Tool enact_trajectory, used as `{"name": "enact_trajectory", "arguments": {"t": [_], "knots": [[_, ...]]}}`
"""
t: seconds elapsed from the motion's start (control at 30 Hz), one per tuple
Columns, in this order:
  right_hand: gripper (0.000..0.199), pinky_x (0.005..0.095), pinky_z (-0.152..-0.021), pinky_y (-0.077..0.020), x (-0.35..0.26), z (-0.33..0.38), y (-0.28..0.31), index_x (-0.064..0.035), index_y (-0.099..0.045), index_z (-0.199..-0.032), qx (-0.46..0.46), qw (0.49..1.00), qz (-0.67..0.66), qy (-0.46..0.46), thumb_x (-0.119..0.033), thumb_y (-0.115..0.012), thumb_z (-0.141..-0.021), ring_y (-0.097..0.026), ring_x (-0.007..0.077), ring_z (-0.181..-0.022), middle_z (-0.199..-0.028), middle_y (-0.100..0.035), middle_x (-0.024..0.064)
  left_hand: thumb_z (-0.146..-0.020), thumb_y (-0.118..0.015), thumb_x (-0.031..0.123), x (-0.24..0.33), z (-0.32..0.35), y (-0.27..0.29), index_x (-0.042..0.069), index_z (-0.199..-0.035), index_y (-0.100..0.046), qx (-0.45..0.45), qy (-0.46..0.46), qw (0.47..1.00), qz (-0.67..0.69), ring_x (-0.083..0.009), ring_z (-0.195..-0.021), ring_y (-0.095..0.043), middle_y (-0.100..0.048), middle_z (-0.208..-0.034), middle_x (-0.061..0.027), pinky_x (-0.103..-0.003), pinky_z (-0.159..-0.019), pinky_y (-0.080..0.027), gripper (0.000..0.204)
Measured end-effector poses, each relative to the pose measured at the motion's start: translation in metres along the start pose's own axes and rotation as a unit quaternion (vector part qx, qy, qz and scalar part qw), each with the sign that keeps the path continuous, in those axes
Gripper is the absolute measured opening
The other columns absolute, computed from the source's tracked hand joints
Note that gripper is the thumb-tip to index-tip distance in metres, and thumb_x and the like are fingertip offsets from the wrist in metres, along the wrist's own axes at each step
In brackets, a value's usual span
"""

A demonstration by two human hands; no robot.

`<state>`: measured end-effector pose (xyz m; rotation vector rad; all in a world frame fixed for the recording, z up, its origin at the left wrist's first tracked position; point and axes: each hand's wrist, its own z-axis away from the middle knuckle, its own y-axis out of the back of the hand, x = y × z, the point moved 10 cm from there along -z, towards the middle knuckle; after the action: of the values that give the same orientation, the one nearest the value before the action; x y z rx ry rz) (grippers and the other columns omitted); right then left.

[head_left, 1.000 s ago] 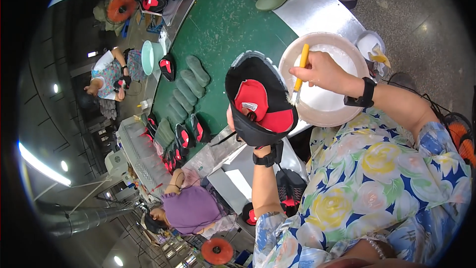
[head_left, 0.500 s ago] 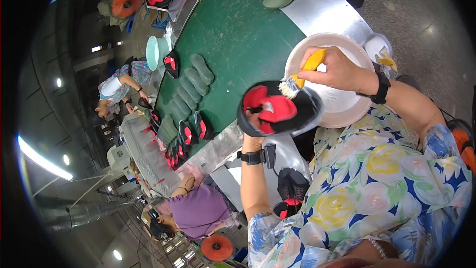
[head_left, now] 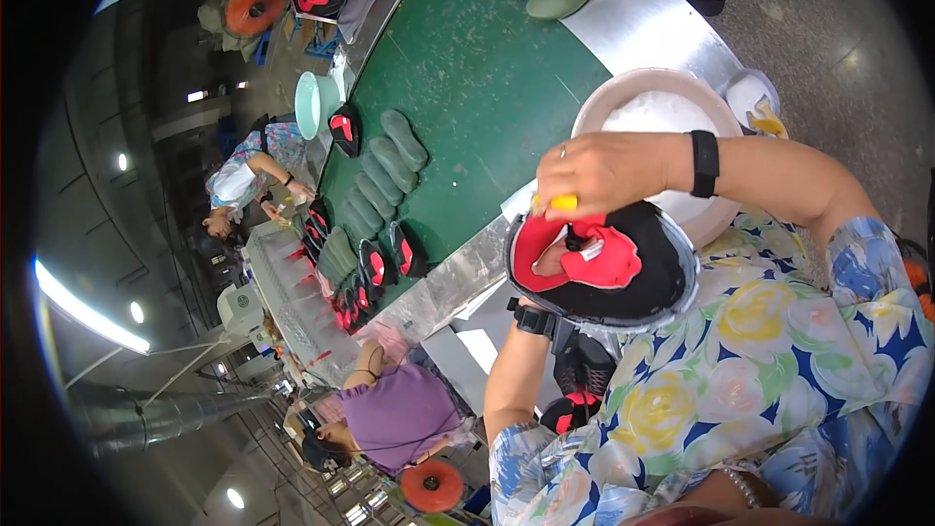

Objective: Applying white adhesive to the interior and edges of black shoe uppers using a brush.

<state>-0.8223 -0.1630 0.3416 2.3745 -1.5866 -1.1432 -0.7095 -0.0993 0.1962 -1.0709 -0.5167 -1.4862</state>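
Upper (head_left: pixel 664 279): long axis approx. L–R, R hand (head_left: pixel 599 175) over far side
R pinches yellow handle (head_left: pixel 562 203); L hand (head_left: pixel 551 262), mostly hidden, grips upper.

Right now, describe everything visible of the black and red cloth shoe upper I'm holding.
The shoe upper is bowl-shaped, its opening facing the camera, near the pale round basin. Inside it looks black toward the right, with red lining at the left and a red flap bearing a small white label. A whitish-grey band edges its right rim. Your left hand holds it from beneath, mostly hidden; your right hand, gripping a yellow-handled brush, is at its upper-left edge, any contact hidden.
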Motion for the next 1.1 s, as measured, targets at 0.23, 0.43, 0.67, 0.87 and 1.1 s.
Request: {"name": "enact_trajectory", "arguments": {"t": [0.23,0.43,0.67,0.87,1.1], "knots": [[0.026,0.0403,-0.062,-0.0485,0.052,0.03,0.011,-0.0012,-0.053,-0.085,-0.087,0.966,-0.039,-0.241,-0.024,-0.065,-0.088,-0.061,0.0341,-0.066,-0.077,-0.063,0.0133,-0.089,-0.069,0.01,-0.025,0.017,0.054,0.005,-0.121,-0.06,0.092,-0.015,0.995,-0.028,-0.0133,-0.099,-0.061,-0.064,-0.112,-0.0012,-0.031,-0.092,-0.049,0.034],[0.019,0.0382,-0.062,-0.0475,0.041,0.009,0.027,-0.0037,-0.055,-0.085,0.002,0.976,-0.064,-0.208,-0.018,-0.068,-0.087,-0.06,0.0329,-0.068,-0.076,-0.058,0.0124,-0.09,-0.067,0.006,-0.008,0.016,0.079,0.004,-0.117,-0.061,0.098,-0.083,0.991,-0.03,-0.0108,-0.094,-0.061,-0.065,-0.106,0.0009,-0.028,-0.087,-0.05,0.027],[0.022,0.0419,-0.063,-0.0467,0.057,0.012,-0.003,-0.002,-0.052,-0.083,-0.111,0.965,-0.04,-0.236,-0.02,-0.063,-0.089,-0.06,0.0342,-0.071,-0.074,-0.057,0.0136,-0.089,-0.068,0.008,0.008,0.027,0.104,0.004,-0.119,-0.062,0.166,-0.088,0.982,0.02,-0.0121,-0.097,-0.061,-0.065,-0.11,-0.0002,-0.03,-0.088,-0.049,0.031],[0.016,0.0343,-0.064,-0.0469,0.055,0.012,0.041,-0.002,-0.057,-0.083,0.029,0.943,-0.006,-0.331,-0.015,-0.067,-0.086,-0.061,0.0246,-0.067,-0.075,-0.062,0.0122,-0.094,-0.065,0.027,0.015,0.074,0.18,0.005,-0.125,-0.055,0.382,-0.194,0.902,0.054,-0.0164,-0.098,-0.063,-0.064,-0.113,-0.0047,-0.034,-0.088,-0.052,0.04],[0.012,0.0294,-0.071,-0.0463,0.062,0.067,0.033,-0.0013,-0.06,-0.088,-0.007,0.875,-0.009,-0.484,-0.011,-0.067,-0.084,-0.062,0.0185,-0.078,-0.082,-0.064,0.0095,-0.084,-0.074,0.026,-0.1,0.097,0.356,0.01,-0.12,-0.059,0.444,-0.333,0.677,0.484,-0.0207,-0.101,-0.064,-0.066,-0.114,-0.005,-0.036,-0.09,-0.057,0.041]]}}
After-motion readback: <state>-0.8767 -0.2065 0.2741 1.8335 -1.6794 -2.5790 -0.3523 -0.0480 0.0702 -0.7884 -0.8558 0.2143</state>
